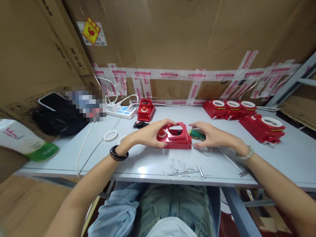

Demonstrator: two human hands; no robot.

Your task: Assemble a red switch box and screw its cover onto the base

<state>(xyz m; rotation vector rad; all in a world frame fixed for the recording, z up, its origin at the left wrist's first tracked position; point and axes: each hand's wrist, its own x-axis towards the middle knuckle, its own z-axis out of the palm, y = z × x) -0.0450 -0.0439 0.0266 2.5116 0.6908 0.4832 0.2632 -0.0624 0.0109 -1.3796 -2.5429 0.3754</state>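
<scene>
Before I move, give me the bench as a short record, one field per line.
left hand: gripping the left end of an open red housing
right hand: curled around a green handle, beside the housing's right end; grip unclear
front edge: loose screws, metal T-handled tool
left side: white ring lying flat
back left: power strip, another red housing
right side: four red housings with white rings

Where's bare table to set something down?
Back middle, between the small red housing and row of three red housings; also front left, between the black bracelet and loose screws. Crowded: around left hand, held housing, right hand, green handle.
</scene>
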